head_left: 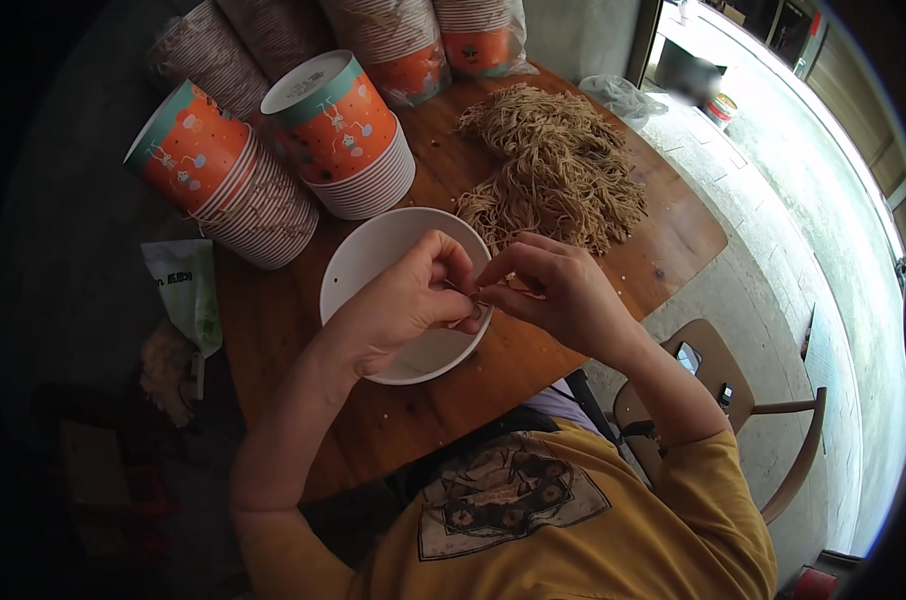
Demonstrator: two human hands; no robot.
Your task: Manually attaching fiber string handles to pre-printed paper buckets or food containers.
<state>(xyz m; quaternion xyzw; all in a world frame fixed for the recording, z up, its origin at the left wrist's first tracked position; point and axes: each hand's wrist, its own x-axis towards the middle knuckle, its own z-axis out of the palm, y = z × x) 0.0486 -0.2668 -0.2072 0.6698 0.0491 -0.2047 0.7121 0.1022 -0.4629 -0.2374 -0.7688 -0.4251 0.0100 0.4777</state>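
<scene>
Both hands meet over the right part of a round white bowl (358, 265) on the wooden table. My left hand (413, 295) is closed, its fingers curled in with the thumb against them. My right hand (553, 285) pinches thumb and forefinger close to the left fingertips. Whatever lies between the fingertips is too small to make out. Just beyond the right hand lies a large tangled heap of thin tan strands (563, 165). Behind the bowl, a stack of orange and green paper tubs (358, 150) stands upside down.
Another leaning tub stack (258, 200) is at the left. Plastic-wrapped stacks (393, 45) line the back. A green-and-white packet (185, 285) hangs by the left table edge. A clear plastic bag (618, 97) lies at the far right. A chair (738, 390) holding a phone (689, 357) stands at right.
</scene>
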